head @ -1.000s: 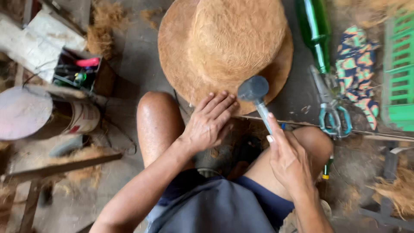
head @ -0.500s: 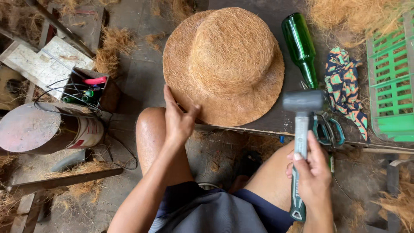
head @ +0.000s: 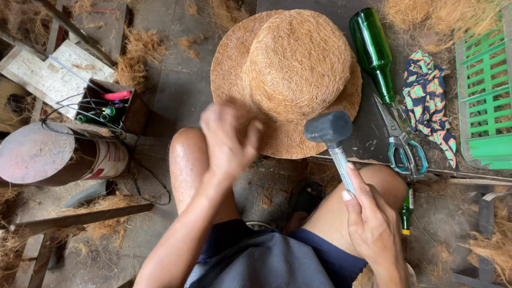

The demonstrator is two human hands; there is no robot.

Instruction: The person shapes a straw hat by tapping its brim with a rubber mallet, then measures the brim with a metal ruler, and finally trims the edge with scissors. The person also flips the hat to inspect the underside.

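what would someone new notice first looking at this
The big round fibre hat fills the top middle, lying on a dark board. Just below it, the right hand grips a rubber mallet with its head at the brim, while the left hand, blurred, is at the brim's near edge. A green glass bottle and scissors lie to the hat's right.

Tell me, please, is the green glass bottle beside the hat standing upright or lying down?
Lying down. The green glass bottle shows its full length on the dark board, neck toward the scissors.
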